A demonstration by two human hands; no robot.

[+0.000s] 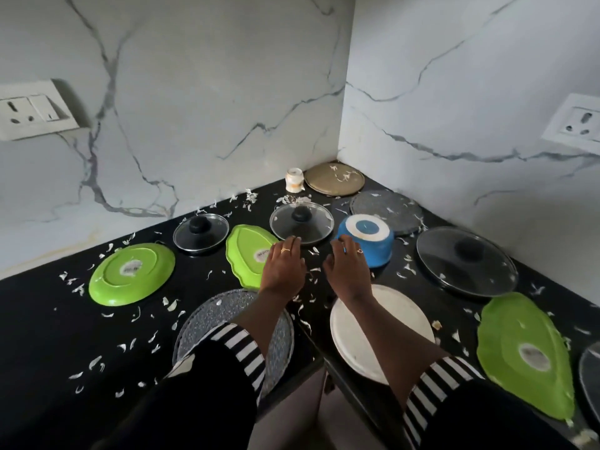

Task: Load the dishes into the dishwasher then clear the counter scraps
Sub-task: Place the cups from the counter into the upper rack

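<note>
Covering the black stone counter (48, 345) are upturned dishes. Largest, at the right, is a wide glass lid with a black knob (466, 261); nearer the right edge lies a long green leaf-shaped plate (522, 355). At the left, a round green plate (131, 274) lies face down. A round white plate (345, 339) sits under the right forearm, and a grey speckled round plate (199, 318) sits under the left. Just past the hands lie a smaller green leaf-shaped tray (248, 254), a medium glass lid (302, 227) and an upturned blue bowl (365, 238) with a white base. The left hand (282, 267) reaches out flat and empty, fingers straight, tips at the medium glass lid's near rim. The right hand (347, 271), loosely bent and empty, has its tips at the blue bowl's near wall; whether they touch cannot be told. Small white peel scraps (170, 305) lie scattered between and around both hands.
</note>
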